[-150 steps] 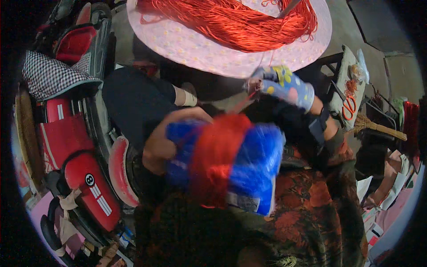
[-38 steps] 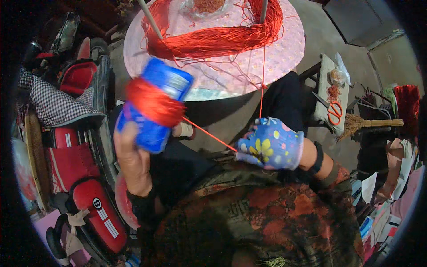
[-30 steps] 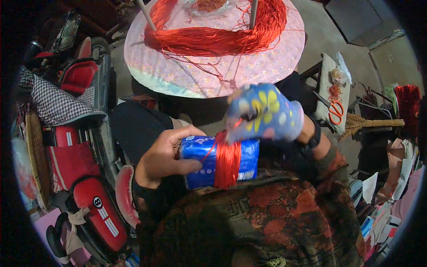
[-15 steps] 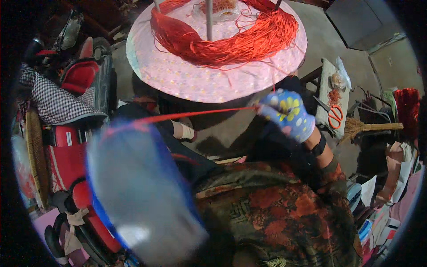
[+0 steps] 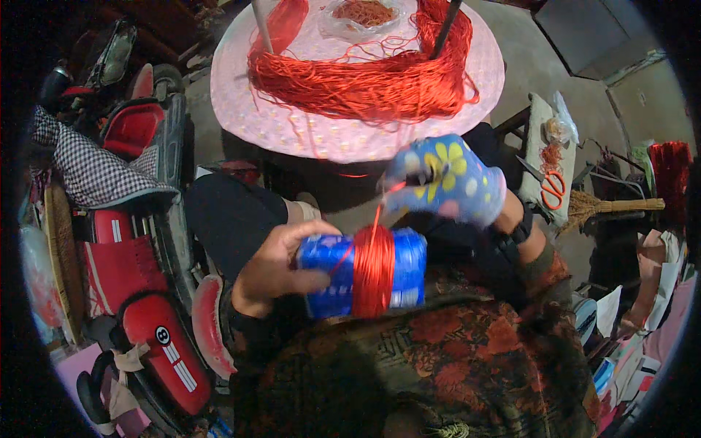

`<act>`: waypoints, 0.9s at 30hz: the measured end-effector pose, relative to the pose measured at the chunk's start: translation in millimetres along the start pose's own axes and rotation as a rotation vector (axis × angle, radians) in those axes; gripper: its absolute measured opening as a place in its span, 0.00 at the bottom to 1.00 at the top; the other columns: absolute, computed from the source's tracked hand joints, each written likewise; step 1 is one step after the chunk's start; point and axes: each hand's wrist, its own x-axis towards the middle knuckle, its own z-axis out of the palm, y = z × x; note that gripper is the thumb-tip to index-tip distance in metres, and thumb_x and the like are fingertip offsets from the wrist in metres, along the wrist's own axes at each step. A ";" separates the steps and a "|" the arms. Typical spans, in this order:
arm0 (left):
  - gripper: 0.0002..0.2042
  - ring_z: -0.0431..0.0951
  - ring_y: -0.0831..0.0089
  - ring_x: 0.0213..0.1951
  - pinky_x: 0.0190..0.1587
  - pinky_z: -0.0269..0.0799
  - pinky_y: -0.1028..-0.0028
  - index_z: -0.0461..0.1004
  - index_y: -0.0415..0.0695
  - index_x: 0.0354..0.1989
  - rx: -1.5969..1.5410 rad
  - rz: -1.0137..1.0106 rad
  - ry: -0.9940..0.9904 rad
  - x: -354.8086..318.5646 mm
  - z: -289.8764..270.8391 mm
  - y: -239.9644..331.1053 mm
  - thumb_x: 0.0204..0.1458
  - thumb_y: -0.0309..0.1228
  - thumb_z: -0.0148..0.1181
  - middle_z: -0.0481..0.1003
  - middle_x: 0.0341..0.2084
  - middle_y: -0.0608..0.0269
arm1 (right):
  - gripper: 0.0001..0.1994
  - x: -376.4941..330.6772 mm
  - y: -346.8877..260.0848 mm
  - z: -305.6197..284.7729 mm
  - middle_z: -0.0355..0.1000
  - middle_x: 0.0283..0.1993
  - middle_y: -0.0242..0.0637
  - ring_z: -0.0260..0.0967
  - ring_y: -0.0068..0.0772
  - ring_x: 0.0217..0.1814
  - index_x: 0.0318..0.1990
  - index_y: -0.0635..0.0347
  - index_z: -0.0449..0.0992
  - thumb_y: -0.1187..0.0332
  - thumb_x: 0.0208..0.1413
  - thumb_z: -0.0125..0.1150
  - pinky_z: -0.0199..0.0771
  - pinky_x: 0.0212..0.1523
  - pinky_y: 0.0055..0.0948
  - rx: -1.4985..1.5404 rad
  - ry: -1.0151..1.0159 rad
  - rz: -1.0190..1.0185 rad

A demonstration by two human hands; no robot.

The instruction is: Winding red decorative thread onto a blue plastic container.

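My bare left hand (image 5: 281, 266) grips one end of a blue box-shaped pack (image 5: 409, 270) in front of my body. Around the pack's middle runs a thick band of wound red cord (image 5: 373, 281). A strand rises from that band to my right hand (image 5: 449, 179), which wears a blue floral glove and pinches the cord between thumb and fingers. Beyond both hands, a large loose skein of red cord (image 5: 365, 87) lies around upright rods on a round, pink-covered table (image 5: 336, 142).
A clear bag of reddish strands (image 5: 365, 14) sits on the table. To the right, orange-handled scissors (image 5: 553, 190) lie on a narrow bench (image 5: 542, 124) near a straw broom (image 5: 613, 206). On the left stands a red scooter-like vehicle (image 5: 157, 350) with a checked cloth (image 5: 102, 164).
The blurred pack has come from the lower left to the middle, near my right hand. The taut strand between them has shortened. On the table, the skein and rods have turned.
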 end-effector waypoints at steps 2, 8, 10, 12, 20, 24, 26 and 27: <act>0.25 0.75 0.74 0.43 0.46 0.70 0.73 0.71 0.35 0.48 0.014 0.137 -0.121 -7.1 -8.9 -9.6 0.42 0.36 0.67 0.75 0.42 0.61 | 0.08 -4.2 20.7 4.1 0.77 0.30 0.35 0.74 0.24 0.31 0.34 0.60 0.78 0.64 0.54 0.64 0.73 0.34 0.26 0.088 -0.046 0.136; 0.33 0.74 0.61 0.51 0.55 0.71 0.64 0.61 0.36 0.62 -0.992 0.316 0.172 -9.6 20.2 -5.8 0.49 0.41 0.60 0.69 0.54 0.48 | 0.08 -38.2 30.0 47.5 0.76 0.32 0.40 0.75 0.42 0.33 0.38 0.58 0.76 0.64 0.59 0.56 0.75 0.35 0.33 -0.002 -0.158 0.041; 0.26 0.75 0.66 0.47 0.52 0.71 0.68 0.65 0.35 0.57 -0.751 0.307 0.542 0.5 13.1 -12.9 0.52 0.37 0.59 0.72 0.49 0.51 | 0.06 -33.8 13.5 44.7 0.73 0.30 0.43 0.74 0.48 0.33 0.33 0.55 0.75 0.64 0.52 0.58 0.74 0.33 0.41 -0.361 -0.250 -0.168; 0.22 0.75 0.72 0.44 0.49 0.71 0.71 0.67 0.35 0.52 -0.306 0.164 0.629 7.7 5.8 -20.2 0.51 0.34 0.61 0.73 0.44 0.56 | 0.06 -23.9 -0.3 42.6 0.72 0.26 0.42 0.73 0.48 0.31 0.32 0.54 0.75 0.64 0.49 0.60 0.73 0.30 0.40 -0.473 -0.492 -0.095; 0.25 0.74 0.78 0.41 0.46 0.70 0.76 0.70 0.36 0.48 -0.226 -0.105 -0.001 -1.3 4.5 -16.9 0.40 0.32 0.69 0.74 0.38 0.64 | 0.11 1.3 26.8 21.9 0.76 0.30 0.38 0.74 0.35 0.30 0.35 0.58 0.78 0.60 0.54 0.61 0.73 0.34 0.29 0.173 -0.217 0.150; 0.31 0.75 0.76 0.42 0.48 0.69 0.75 0.69 0.36 0.49 -0.612 0.072 0.319 -12.9 15.3 -37.5 0.37 0.39 0.70 0.74 0.40 0.62 | 0.10 -28.2 52.3 43.4 0.76 0.33 0.38 0.73 0.40 0.30 0.39 0.59 0.77 0.63 0.56 0.58 0.72 0.36 0.31 0.272 -0.251 0.170; 0.28 0.75 0.76 0.42 0.47 0.70 0.75 0.69 0.36 0.50 -0.700 0.108 0.520 5.9 25.2 -7.6 0.40 0.38 0.69 0.74 0.40 0.62 | 0.08 -45.1 41.7 58.8 0.75 0.31 0.40 0.73 0.46 0.31 0.37 0.59 0.75 0.64 0.56 0.57 0.73 0.34 0.35 0.114 -0.181 0.081; 0.27 0.75 0.77 0.41 0.47 0.70 0.75 0.69 0.36 0.49 -0.597 0.108 0.583 8.7 22.0 -13.5 0.42 0.37 0.68 0.74 0.39 0.63 | 0.06 -38.7 29.7 54.0 0.74 0.30 0.41 0.73 0.48 0.32 0.33 0.57 0.74 0.65 0.53 0.58 0.73 0.33 0.38 -0.286 -0.294 -0.043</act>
